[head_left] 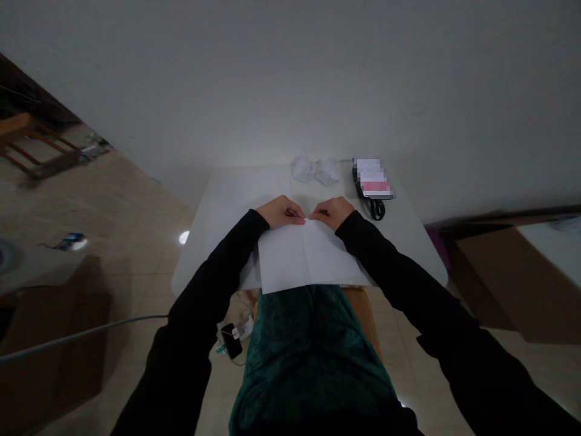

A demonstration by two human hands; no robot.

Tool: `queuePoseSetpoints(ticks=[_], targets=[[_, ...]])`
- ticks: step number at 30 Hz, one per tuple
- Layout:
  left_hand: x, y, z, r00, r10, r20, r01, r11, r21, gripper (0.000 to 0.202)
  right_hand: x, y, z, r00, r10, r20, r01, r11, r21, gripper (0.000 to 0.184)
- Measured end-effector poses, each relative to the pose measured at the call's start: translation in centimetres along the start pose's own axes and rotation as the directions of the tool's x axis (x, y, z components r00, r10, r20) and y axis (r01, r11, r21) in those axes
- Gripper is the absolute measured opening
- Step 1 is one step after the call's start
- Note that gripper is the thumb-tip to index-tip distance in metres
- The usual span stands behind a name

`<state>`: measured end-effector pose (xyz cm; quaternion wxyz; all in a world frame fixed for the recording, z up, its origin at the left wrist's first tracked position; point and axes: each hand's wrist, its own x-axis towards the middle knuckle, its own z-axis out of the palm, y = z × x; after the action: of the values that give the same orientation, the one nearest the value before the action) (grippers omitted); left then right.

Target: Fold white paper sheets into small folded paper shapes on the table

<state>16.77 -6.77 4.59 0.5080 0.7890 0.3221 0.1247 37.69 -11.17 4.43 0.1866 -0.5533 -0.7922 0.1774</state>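
A white sheet of paper (304, 257) lies on the small white table (227, 200), its near edge hanging over the table's front. A crease runs down its middle. My left hand (281, 212) and my right hand (333, 212) rest at the sheet's far edge, close together. Both have fingers curled and pinched on the paper's top edge near the crease. Black sleeves cover both arms.
A folded white paper bow (316, 170) sits at the table's far side. To its right lie a blurred pink-and-white item (373, 180) and black scissors (376, 209). Cardboard boxes stand at right (499, 272) and left (54, 339). A phone (231, 340) lies on the floor.
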Motion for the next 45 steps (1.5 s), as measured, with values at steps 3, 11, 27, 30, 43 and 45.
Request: queuePoseSetpoints(ticks=[3, 11, 27, 30, 43, 45], targets=[[-0.5, -0.1, -0.7, 1.000, -0.021, 0.004, 0.021, 0.998, -0.057, 0.015, 0.5, 1.4, 0.0, 0.996, -0.083, 0.044, 0.068, 0.963, 0.260, 0.008], [-1.6, -0.5, -2.5, 0.996, -0.027, -0.085, 0.016, 0.993, -0.121, 0.019, 0.9, 3.7, -0.4, 0.990, 0.075, -0.122, -0.006, 0.874, 0.486, 0.023], [-3.2, -4.4, -7.7, 0.865, -0.023, -0.502, 0.036, 0.999, 0.017, 0.017, 1.5, 4.7, -0.8, 0.981, 0.016, -0.192, 0.085, 0.858, 0.506, 0.019], [-2.8, -4.4, -7.8, 0.730, 0.072, -0.679, 0.100, 0.973, 0.210, 0.011, 1.6, 4.5, -0.5, 0.961, 0.032, -0.276, 0.108, 0.873, 0.476, 0.019], [0.2, -0.2, -0.2, 0.960, 0.225, -0.169, -0.127, 0.882, 0.455, 0.033, 0.6, 2.1, -0.1, 0.956, -0.036, -0.290, 0.138, 0.930, 0.340, 0.011], [0.0, -0.8, -0.7, 0.963, 0.163, -0.214, -0.075, 0.927, 0.368, 0.033, 0.7, 2.3, -0.1, 0.942, -0.030, -0.335, 0.159, 0.918, 0.363, 0.011]])
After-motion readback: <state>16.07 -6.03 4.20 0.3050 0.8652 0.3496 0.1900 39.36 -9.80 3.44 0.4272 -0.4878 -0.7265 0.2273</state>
